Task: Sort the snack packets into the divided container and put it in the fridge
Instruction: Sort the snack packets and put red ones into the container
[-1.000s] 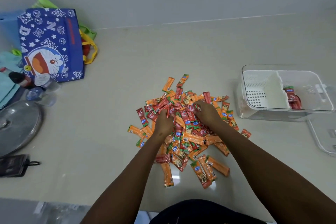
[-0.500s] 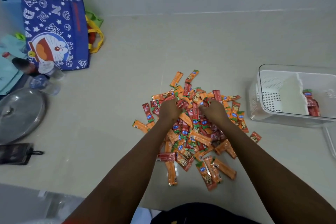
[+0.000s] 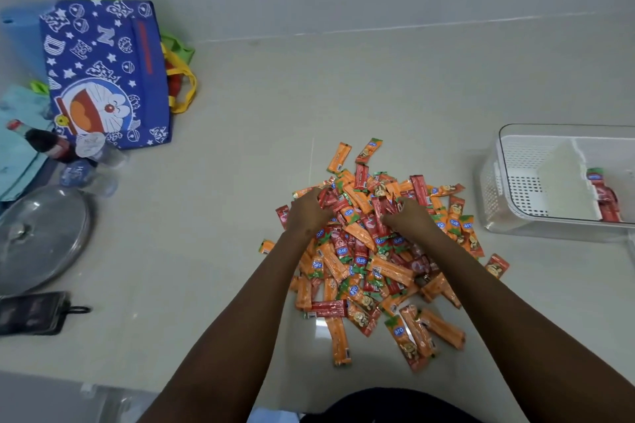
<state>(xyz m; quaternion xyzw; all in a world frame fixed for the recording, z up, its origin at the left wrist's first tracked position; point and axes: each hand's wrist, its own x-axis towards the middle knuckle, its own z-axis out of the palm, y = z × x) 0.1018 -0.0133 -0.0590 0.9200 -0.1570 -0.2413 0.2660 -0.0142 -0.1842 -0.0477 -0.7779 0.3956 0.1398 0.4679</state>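
A heap of orange and red snack packets (image 3: 371,261) lies on the pale counter in front of me. My left hand (image 3: 307,213) rests on the heap's far left part, fingers curled around red packets. My right hand (image 3: 410,218) is on the far middle of the heap, fingers pinched on red packets. The divided container (image 3: 502,165), clear with a white perforated insert, stands to the right of the heap. A few red packets (image 3: 605,197) lie in its right compartment. The left compartment shows only its white floor.
A blue cartoon bag (image 3: 103,79) lies at the far left with a cola bottle (image 3: 44,142) and small water bottles (image 3: 91,175) beside it. A metal lid (image 3: 41,233) and a black pouch (image 3: 31,312) sit at the left edge. The wall runs behind.
Both hands have crept toward the far side of the heap while gathering red packets. The view has shifted, so the container sits nearer the right edge.
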